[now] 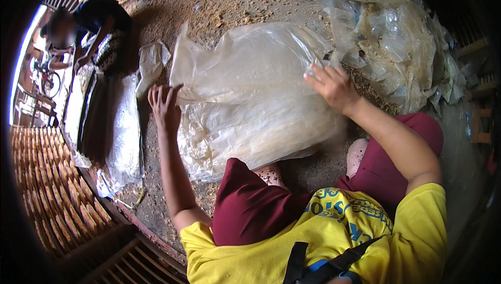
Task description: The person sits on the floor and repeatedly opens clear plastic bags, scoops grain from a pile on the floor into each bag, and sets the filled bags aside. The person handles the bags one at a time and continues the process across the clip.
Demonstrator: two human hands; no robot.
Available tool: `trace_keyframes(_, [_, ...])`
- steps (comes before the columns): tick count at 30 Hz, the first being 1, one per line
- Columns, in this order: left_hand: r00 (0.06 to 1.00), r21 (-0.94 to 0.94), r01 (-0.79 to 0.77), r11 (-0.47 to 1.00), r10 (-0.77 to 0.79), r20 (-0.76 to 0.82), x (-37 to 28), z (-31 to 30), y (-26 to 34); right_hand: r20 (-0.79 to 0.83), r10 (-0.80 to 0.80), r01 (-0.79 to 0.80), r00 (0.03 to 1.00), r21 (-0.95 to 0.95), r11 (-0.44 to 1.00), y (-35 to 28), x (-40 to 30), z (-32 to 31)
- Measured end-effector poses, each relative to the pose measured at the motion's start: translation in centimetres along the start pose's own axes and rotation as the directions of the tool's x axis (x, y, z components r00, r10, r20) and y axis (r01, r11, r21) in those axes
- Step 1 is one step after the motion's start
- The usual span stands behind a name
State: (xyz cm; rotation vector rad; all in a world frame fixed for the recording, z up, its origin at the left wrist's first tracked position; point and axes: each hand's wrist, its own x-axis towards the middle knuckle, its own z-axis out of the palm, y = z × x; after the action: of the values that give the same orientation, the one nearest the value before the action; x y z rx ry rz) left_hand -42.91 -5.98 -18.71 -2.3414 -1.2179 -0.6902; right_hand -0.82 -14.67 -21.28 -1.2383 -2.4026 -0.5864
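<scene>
On the ground before me lies a cloudy, translucent plastic sheet (254,62), its upper layer folded or laid over a wrinkled stack of plastic sheeting (258,135). My left hand (164,104) is at the left edge of the upper layer, fingers spread; whether they pinch the plastic is hidden. At the right side, my right hand (332,88) has its fingers bent on the upper layer, where the plastic bunches at the fingertips. The near right edge of the stack is blurred.
A large heap of crumpled plastic (399,45) sits at the right. Long foil-like sheets (125,127) lie to the left, where a person (103,17) bends over. Slatted racks with pale slabs (58,190) stand at lower left. Crumbs (235,6) litter the floor.
</scene>
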Motion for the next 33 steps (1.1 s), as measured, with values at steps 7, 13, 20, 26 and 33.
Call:
trace_keyframes(7, [0.936, -0.019, 0.35, 0.936, -0.351, -0.041, -16.5, 6.3, 3.2, 0.287, -0.179, 0.163, 0.941, 0.081, 0.983, -2.2, -5.7, 5.3])
trace_keyframes(13, [0.876, -0.085, 0.481, 0.873, -0.472, 0.1, -20.8, 5.6, 5.3, 0.443, -0.316, 0.224, 0.839, 0.247, 0.943, -4.4, -8.3, 7.5])
trace_keyframes(20, [0.852, -0.07, 0.509, 0.858, -0.49, 0.185, -22.0, 4.9, 5.5, 0.581, -0.367, 0.234, 0.726, 0.293, 0.927, -5.8, -9.7, 7.5])
trace_keyframes(26, [0.872, -0.085, 0.46, 0.884, -0.432, 0.23, -22.0, 4.2, 6.6, 0.618, -0.343, 0.249, 0.707, 0.236, 0.939, -4.6, -10.3, 7.6])
trace_keyframes(33, [0.853, -0.327, 0.521, 0.788, -0.462, 0.244, -15.3, 2.1, 5.8, 0.766, -0.298, 0.088, 0.569, 0.303, 0.949, -4.4, -6.4, 5.4])
